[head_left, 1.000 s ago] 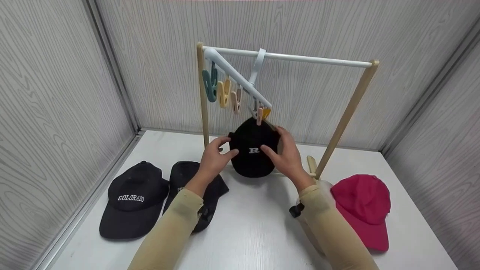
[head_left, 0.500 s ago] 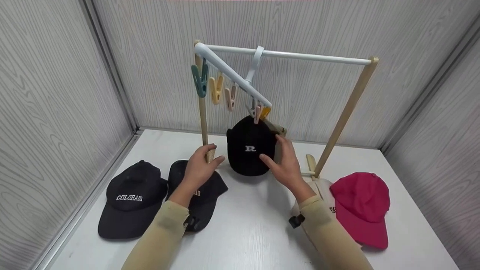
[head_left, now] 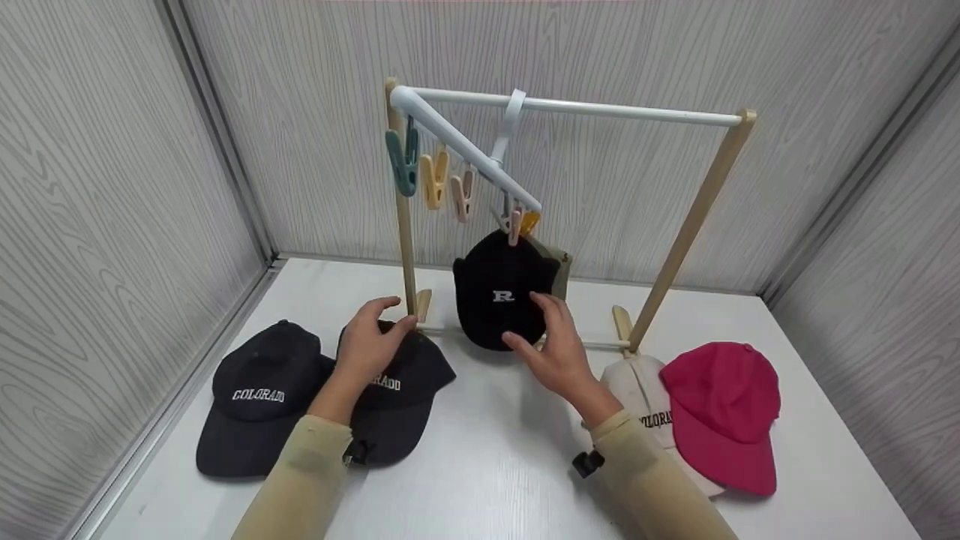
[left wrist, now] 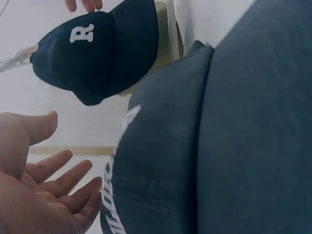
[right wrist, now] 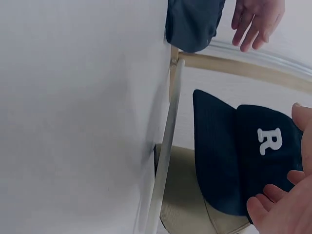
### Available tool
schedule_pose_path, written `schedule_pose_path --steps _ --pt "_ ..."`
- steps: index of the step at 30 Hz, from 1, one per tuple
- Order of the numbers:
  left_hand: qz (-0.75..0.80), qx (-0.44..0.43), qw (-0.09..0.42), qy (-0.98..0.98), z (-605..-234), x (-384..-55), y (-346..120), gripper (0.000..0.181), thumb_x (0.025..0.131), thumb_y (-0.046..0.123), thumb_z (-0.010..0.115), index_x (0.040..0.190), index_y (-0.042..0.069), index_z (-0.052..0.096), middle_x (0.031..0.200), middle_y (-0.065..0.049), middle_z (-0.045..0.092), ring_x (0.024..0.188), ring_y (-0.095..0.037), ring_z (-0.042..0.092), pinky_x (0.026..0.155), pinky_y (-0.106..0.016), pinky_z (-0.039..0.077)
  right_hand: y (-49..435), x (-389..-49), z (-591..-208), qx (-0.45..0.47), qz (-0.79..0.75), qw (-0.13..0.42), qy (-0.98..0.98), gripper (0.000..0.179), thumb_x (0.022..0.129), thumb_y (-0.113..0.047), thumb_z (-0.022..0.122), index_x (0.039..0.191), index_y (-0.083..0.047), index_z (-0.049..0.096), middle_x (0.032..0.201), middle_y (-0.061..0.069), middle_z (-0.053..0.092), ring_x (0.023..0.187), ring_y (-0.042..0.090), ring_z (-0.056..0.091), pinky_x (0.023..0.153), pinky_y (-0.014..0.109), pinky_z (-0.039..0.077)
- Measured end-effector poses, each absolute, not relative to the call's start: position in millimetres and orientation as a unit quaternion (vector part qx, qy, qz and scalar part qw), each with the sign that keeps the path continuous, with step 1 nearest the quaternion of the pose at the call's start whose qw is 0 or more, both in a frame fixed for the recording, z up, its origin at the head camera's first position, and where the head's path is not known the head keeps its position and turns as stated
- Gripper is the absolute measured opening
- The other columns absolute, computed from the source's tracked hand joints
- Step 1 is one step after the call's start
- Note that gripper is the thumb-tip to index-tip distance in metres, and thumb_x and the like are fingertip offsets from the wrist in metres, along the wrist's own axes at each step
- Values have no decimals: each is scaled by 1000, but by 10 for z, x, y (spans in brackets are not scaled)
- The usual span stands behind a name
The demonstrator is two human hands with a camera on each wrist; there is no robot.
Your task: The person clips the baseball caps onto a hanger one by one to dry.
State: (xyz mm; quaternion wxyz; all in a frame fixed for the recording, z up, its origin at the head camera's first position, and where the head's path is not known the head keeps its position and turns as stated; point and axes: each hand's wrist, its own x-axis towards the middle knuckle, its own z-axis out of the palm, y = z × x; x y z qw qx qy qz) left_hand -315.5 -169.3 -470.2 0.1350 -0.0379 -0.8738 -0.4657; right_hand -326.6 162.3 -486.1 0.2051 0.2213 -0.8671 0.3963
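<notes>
At the middle of the head view, below an angled white hanger (head_left: 457, 142), the black cap (head_left: 487, 270) hangs with a white "R" facing you and a pink clip (head_left: 514, 227) at its top. Your right hand (head_left: 559, 356) sits between four and five o'clock of it, fingers parted and curved around nothing; you cannot tell whether the fingertips touch. Your left hand (head_left: 369, 345), at eight o'clock, is apart from it, fingers loose, over a dark cap (head_left: 397, 420) whose lettering it partly hides. "COLORADO" reads on the navy cap (head_left: 259, 442) at eight. Between four and five, a red cap (head_left: 724, 405) overlaps a cream cap (head_left: 626, 382), cutting its black word short.

Your left wrist view puts the "R" between ten and eleven, and shows your left palm, unseen from above.

Your right wrist view reveals at five o'clock a khaki cap (right wrist: 183, 195) behind the black one; from the head only a sliver shows.

White tabletop (head_left: 487, 465) and grey wood-grain walls (head_left: 630, 45) surround your work.
</notes>
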Motion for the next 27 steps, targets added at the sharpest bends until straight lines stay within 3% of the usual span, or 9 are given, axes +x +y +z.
schedule_pose_path --steps 13,27 --pt "-455 -10 126 -882 -4785 -3161 -1940 58 110 35 71 155 0 60 161 -25 55 154 -43 48 126 -56 36 1305 -3048 -5010 274 381 178 -865 72 105 -39 81 158 0 51 153 17 56 137 32 60 114 50 51" --pt "-454 13 115 -884 -4834 -3167 -2110 59 111 35 68 155 -3 58 162 -28 53 154 -46 45 127 -58 33 919 -2989 -5081 296 387 95 -868 72 107 -47 75 158 -2 53 155 13 58 145 31 57 119 52 47"
